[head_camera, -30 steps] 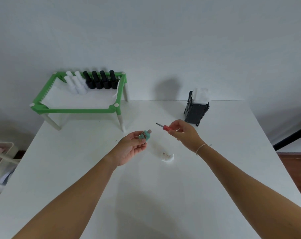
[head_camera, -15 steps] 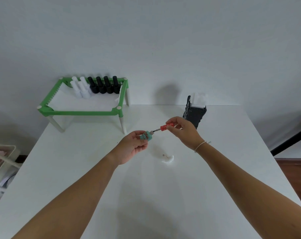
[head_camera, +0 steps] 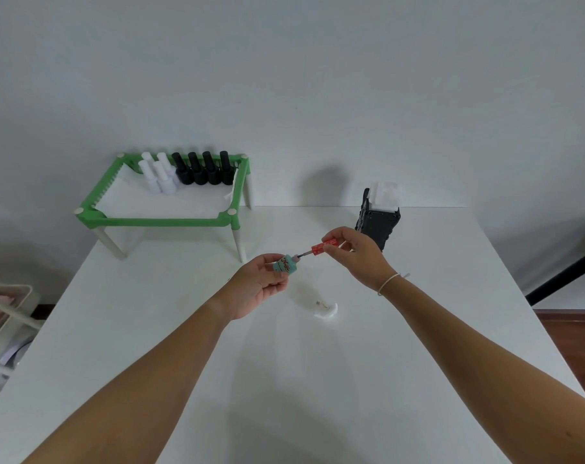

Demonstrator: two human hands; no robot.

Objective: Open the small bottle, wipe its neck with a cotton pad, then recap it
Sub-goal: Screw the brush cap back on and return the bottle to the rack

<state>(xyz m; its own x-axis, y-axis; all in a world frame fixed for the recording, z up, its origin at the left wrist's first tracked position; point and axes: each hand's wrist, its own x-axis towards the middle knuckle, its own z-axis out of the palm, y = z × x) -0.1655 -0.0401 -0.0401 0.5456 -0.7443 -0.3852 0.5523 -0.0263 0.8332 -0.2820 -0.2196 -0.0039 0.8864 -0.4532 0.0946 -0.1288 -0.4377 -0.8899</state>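
My left hand holds a small teal bottle tilted, with its neck pointing right. My right hand pinches the red cap by its far end. The cap's thin brush stem reaches into the bottle's neck, and a short gap of stem shows between cap and neck. A used white cotton pad with a small stain lies folded on the white table, just below and between my hands.
A green rack on white legs stands at the back left with several white and black bottles. A black holder with white pads stands behind my right hand. A bin sits on the floor at the left.
My right hand brought the cap from apart toward the bottle, and the brush stem has gone into the neck. The left hand stayed nearly still with the bottle.
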